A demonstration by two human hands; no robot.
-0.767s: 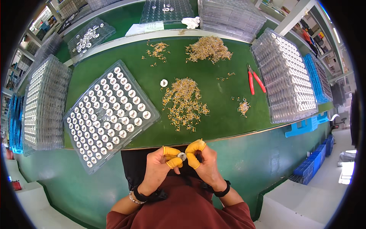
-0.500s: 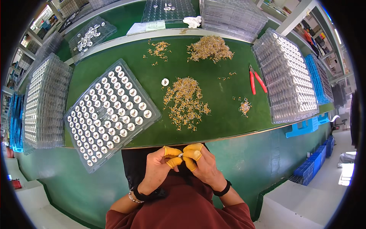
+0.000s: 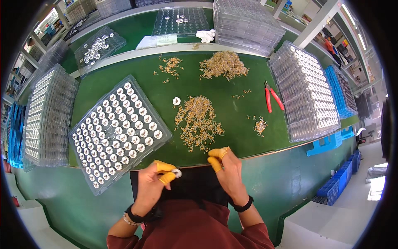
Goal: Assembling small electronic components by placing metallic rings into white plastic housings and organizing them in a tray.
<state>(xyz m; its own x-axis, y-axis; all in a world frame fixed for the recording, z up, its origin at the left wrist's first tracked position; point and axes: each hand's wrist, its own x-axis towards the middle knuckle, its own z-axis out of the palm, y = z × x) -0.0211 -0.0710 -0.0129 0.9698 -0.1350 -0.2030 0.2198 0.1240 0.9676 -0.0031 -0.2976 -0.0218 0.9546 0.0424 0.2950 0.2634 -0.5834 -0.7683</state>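
My left hand (image 3: 151,184), with yellow finger cots on its fingers, pinches a small white round part (image 3: 177,173) just off the table's front edge. My right hand (image 3: 229,172), also in yellow finger cots, reaches over the edge with thumb and forefinger apart. Its fingertips are close to the near end of a pile of small bent-wire pieces (image 3: 197,120), orange and silvery; I see nothing between them. Left of that pile is a clear plastic tray (image 3: 164,138) with rows of white round parts. One loose white round part (image 3: 176,101) lies between tray and pile.
More wire pieces form heaps (image 3: 224,65) at the back and a small cluster (image 3: 260,126) at the right. Red-handled cutters (image 3: 273,98) lie near a tall stack of filled trays (image 3: 304,93). Another tray stack (image 3: 49,120) stands at the left. A white cloth (image 3: 205,36) is behind.
My hands, together at the white part before, have separated. The left has shifted left with the part, and the right has moved right and forward towards the wire pile. The whole view has tilted slightly.
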